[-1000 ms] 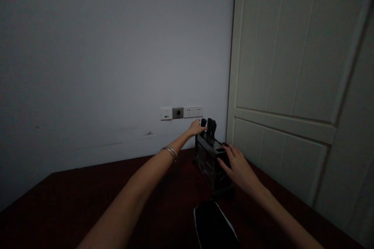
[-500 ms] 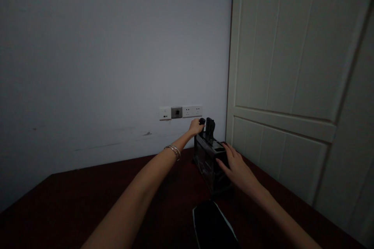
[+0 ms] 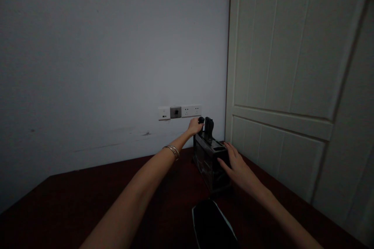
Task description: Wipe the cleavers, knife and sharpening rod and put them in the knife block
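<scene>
A dark, glossy knife block (image 3: 203, 157) stands on the table, with several black handles (image 3: 209, 125) rising upright from its far end. My left hand (image 3: 194, 126) is closed around the leftmost black knife handle (image 3: 201, 120); the blade is hidden in the block. At the block's near end, my right hand (image 3: 235, 165) lies with fingers outstretched, its thumb on the near face and its fingertips along the top right edge.
A black flat object with a pale edge (image 3: 214, 223) lies on the dark red table (image 3: 87, 198) in front of the block. Behind is a wall with sockets and a switch (image 3: 179, 112). A pale panelled door (image 3: 277, 85) rises at the right.
The view has shifted very slightly. Both hands keep their places on the handle and the block.
</scene>
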Tool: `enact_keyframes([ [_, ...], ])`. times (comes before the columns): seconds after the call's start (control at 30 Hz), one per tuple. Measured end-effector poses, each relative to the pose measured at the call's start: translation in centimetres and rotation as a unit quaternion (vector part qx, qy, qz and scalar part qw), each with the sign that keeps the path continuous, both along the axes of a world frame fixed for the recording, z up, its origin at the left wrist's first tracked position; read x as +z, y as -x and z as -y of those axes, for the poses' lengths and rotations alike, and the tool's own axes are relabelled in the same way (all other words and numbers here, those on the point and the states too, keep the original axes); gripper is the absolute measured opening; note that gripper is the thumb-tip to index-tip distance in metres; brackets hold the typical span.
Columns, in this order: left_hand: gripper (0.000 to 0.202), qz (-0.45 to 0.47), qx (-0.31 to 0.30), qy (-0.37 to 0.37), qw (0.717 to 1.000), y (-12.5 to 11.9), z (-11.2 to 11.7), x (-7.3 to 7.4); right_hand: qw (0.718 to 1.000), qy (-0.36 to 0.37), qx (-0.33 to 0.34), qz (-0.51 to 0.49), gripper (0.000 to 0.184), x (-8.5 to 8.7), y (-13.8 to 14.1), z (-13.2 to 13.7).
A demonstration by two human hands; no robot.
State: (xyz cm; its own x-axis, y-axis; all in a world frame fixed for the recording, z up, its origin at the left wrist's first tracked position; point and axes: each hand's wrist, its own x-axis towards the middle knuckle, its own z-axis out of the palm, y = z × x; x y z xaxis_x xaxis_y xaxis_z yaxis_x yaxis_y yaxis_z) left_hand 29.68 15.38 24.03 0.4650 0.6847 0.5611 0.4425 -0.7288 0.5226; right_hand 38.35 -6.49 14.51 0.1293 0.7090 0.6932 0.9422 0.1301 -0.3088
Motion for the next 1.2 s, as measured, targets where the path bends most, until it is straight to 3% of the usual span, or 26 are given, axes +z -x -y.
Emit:
enact_keyframes([
  [0.33,0.016,0.008,-0.001,-0.012,1.000,0.3,0.3,2.0,1.000,0.006,-0.016,-0.009,0.062,1.1,-0.9,0.2],
  [0.9,0.026,0.011,0.017,-0.046,0.999,0.9,1.9,8.6,0.994,-0.100,0.012,-0.043,0.055,5.3,-1.8,2.0],
  [1.2,0.025,0.021,0.006,-0.056,0.998,0.8,1.9,10.4,0.991,-0.116,0.022,-0.066,0.053,6.9,-1.5,2.4],
])
